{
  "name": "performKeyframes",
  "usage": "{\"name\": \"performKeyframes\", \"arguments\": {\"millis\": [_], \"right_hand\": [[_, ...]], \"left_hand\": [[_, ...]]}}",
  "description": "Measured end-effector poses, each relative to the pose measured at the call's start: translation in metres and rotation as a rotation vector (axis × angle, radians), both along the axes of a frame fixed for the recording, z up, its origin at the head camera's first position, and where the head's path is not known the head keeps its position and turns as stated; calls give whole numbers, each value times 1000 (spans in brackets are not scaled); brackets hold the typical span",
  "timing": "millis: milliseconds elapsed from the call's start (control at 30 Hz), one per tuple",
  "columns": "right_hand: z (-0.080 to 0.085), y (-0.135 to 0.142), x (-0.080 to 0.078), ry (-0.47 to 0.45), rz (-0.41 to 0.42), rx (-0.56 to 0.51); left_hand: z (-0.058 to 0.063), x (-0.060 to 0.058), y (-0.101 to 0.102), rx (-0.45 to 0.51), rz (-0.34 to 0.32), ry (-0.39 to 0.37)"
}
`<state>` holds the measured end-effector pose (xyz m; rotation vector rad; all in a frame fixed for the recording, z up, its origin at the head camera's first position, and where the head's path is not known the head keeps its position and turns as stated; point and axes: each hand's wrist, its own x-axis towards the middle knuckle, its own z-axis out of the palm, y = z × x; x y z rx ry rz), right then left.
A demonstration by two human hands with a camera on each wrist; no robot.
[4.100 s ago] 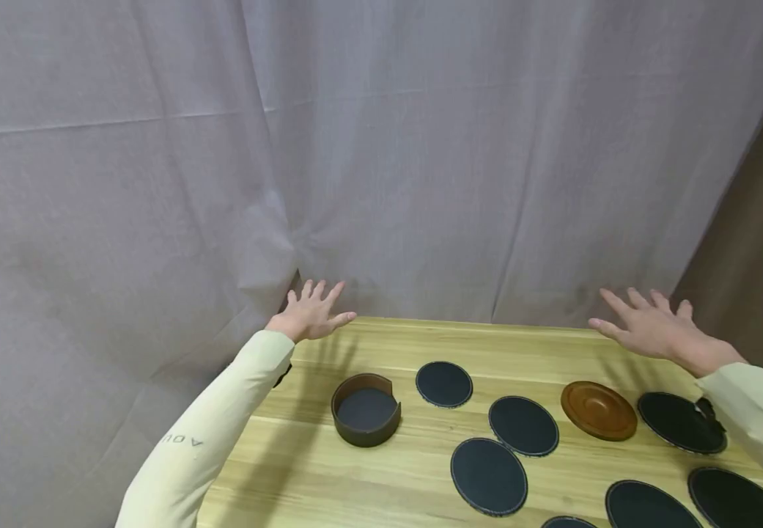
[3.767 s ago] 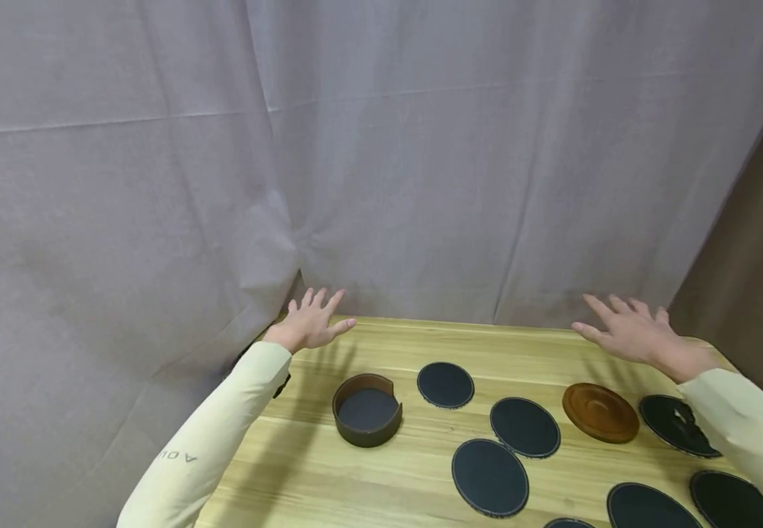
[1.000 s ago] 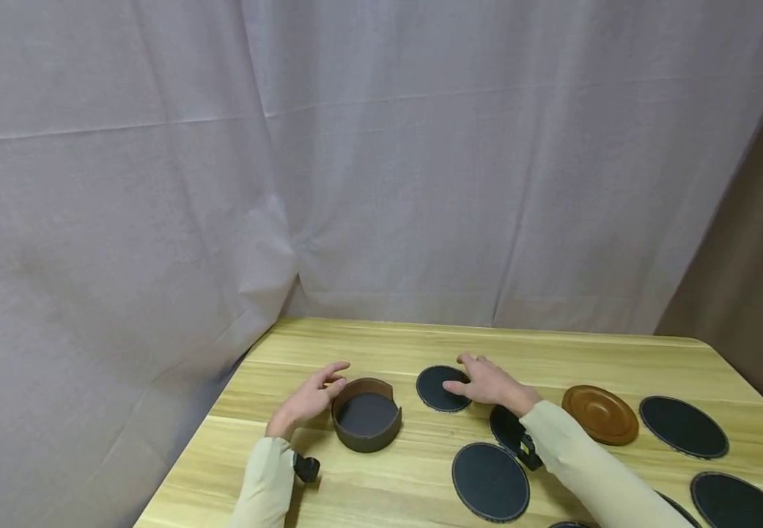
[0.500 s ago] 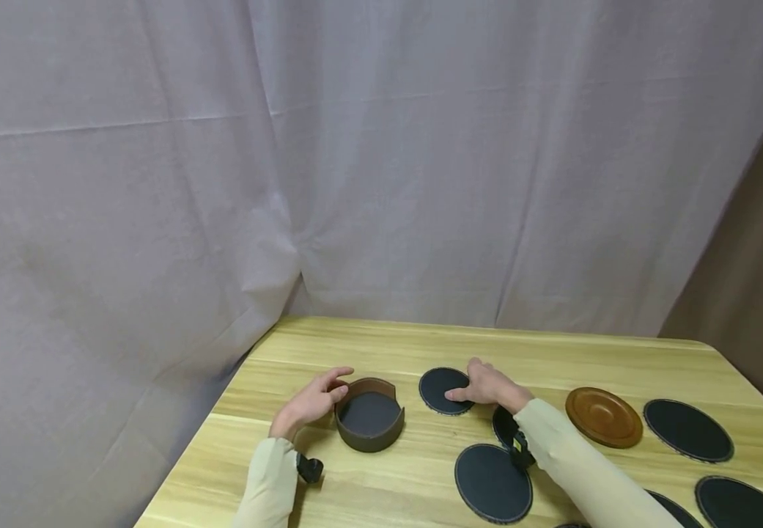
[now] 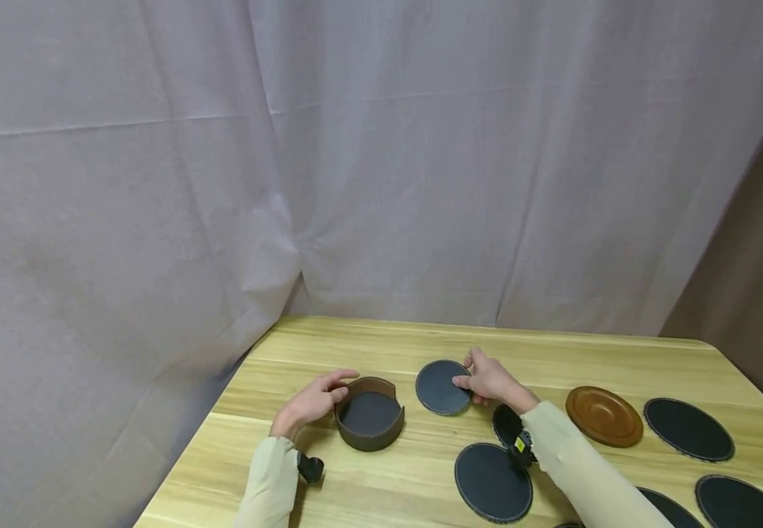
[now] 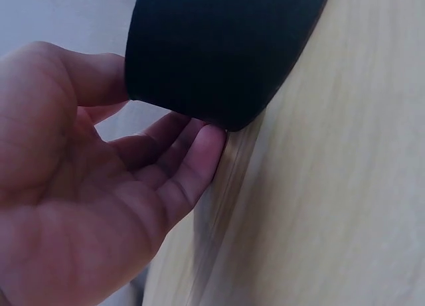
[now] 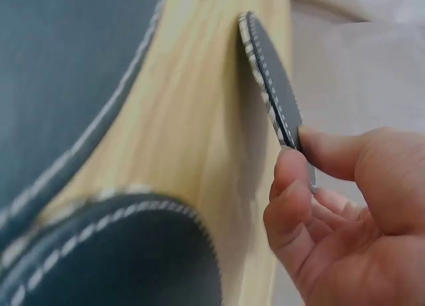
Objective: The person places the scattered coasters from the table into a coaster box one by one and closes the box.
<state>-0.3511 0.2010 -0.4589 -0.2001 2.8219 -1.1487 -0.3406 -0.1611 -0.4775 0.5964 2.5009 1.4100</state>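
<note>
My right hand (image 5: 496,381) pinches a round black coaster (image 5: 439,389) by its right edge, thumb on top and fingers beneath. In the right wrist view this stitched coaster (image 7: 269,74) stands tilted, with a shadow on the wood below it. At the left, my left hand (image 5: 311,403) holds a round, dark brown coaster holder (image 5: 369,438) by its left side. The left wrist view shows the thumb against the holder's dark wall (image 6: 212,54) and the fingers curled under its near edge. The holder has a notch in its right wall and a dark inner floor.
Several black coasters (image 5: 493,488) lie flat on the wooden table (image 5: 368,499), in the middle and toward the right. Among them is a brown wooden disc (image 5: 604,416) with raised rings. A grey curtain (image 5: 407,183) hangs behind the table's far edge.
Both hands came down from above the table's far side, the left to the holder, the right to the coaster. In the last half second the right hand tilted the coaster up off the table.
</note>
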Motion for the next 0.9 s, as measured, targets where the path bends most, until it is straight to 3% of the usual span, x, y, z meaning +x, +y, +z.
{"name": "performKeyframes", "arguments": {"millis": [100, 433, 633, 900], "right_hand": [[2, -2, 0, 34, 8, -46], [12, -6, 9, 9, -35, -262], [20, -11, 17, 25, 11, -368], [18, -22, 20, 20, 26, -456]], "left_hand": [[-1, 0, -1, 8, 4, 3], [2, 2, -4, 32, -17, -13], [5, 3, -6, 34, -24, -12], [5, 1, -8, 47, -42, -43]]}}
